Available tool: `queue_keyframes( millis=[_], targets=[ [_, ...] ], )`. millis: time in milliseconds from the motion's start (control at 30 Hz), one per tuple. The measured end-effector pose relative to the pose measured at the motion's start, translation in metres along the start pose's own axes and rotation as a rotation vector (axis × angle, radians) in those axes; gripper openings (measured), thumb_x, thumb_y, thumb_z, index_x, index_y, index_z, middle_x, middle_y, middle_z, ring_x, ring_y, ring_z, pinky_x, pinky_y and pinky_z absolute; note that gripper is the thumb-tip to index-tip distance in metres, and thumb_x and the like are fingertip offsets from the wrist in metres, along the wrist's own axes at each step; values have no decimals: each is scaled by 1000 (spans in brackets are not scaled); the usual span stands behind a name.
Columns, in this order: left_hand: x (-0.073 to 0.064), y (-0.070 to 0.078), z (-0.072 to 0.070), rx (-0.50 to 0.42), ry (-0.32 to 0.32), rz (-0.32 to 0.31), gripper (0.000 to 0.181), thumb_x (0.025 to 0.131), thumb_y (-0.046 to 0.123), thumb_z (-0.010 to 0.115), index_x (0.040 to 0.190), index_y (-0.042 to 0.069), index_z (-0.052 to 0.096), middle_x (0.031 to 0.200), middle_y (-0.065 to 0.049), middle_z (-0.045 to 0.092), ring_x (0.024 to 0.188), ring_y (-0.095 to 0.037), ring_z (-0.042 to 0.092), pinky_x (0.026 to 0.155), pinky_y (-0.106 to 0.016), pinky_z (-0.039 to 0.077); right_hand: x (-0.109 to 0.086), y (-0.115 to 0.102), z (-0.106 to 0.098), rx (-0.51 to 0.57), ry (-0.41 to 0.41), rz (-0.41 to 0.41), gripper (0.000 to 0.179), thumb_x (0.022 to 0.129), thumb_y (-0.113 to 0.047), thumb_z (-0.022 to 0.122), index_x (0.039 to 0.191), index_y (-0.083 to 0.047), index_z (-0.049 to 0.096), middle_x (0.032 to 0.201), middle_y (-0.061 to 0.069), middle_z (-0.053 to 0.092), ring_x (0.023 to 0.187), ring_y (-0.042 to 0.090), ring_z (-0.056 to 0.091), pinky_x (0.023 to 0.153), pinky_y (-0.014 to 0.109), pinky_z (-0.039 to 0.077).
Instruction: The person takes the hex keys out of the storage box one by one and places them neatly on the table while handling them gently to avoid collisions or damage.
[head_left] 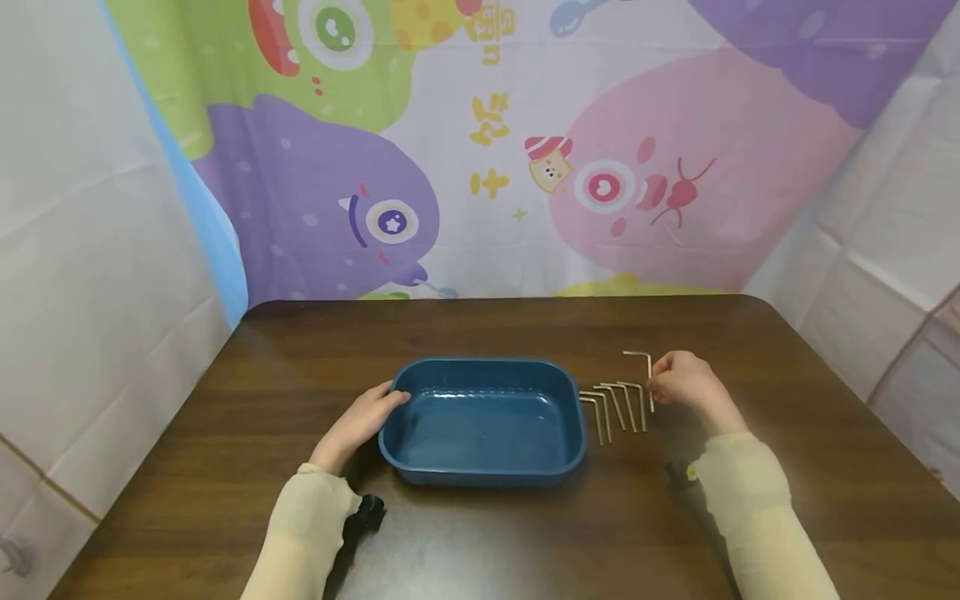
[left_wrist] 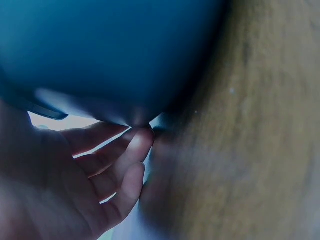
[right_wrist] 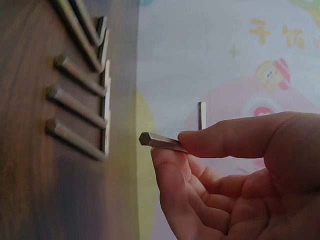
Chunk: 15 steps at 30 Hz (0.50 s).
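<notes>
A blue rectangular basin [head_left: 483, 478] stands on the brown table, its inside bare. My left hand [head_left: 362, 419] grips its left end, thumb over the rim and fingers against the outer wall [left_wrist: 115, 55]. To the right of the basin, my right hand [head_left: 690, 387] pinches an L-shaped hex key [right_wrist: 162, 142] between thumb and fingers. The held key is raised, its hexagonal end pointing out past the fingertips in the right wrist view. Several more hex keys [head_left: 642, 410] lie in a slanted row between the basin and my right hand.
The wooden table [head_left: 487, 550] has rounded far corners. Behind it hangs a cloth [head_left: 487, 250] printed with cartoon monsters, and pale sheets [head_left: 112, 208] cover both sides. A small black object [head_left: 369, 512] shows at my left sleeve.
</notes>
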<state>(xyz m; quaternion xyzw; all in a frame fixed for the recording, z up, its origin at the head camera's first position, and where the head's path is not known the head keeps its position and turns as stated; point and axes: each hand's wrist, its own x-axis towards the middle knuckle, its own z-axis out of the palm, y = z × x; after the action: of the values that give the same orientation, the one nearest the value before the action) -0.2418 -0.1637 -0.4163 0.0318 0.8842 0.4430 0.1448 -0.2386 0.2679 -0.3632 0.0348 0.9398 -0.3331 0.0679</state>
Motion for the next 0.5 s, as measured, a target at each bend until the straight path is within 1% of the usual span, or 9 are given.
queue_keyframes(
  millis=[133, 267, 500],
  targets=[
    [0, 1, -1, 1, 3, 6, 62, 93, 35, 37, 140, -4, 26, 142, -24, 32, 129, -39, 33, 103, -53, 28, 1, 5, 0, -32, -26, 14, 10, 79, -8, 58, 78, 2, 58, 58, -1, 60, 55, 10, 57, 56, 24, 46],
    [0, 2, -1, -3, 2, 8, 62, 93, 34, 37, 140, -4, 26, 142, -24, 32, 129, -38, 33, 103, -53, 28, 1, 10, 1, -21, -49, 35, 10, 79, -7, 57, 73, 1, 59, 58, -2, 59, 56, 10, 55, 56, 23, 47],
    [1, 1, 0, -9, 0, 7, 61, 94, 34, 37, 140, -4, 27, 142, -23, 33, 128, -38, 35, 103, -53, 29, 3, 19, 6, 79, -82, 94, 6, 76, -2, 57, 72, 2, 58, 60, 0, 57, 53, 8, 53, 57, 23, 51]
  ],
)
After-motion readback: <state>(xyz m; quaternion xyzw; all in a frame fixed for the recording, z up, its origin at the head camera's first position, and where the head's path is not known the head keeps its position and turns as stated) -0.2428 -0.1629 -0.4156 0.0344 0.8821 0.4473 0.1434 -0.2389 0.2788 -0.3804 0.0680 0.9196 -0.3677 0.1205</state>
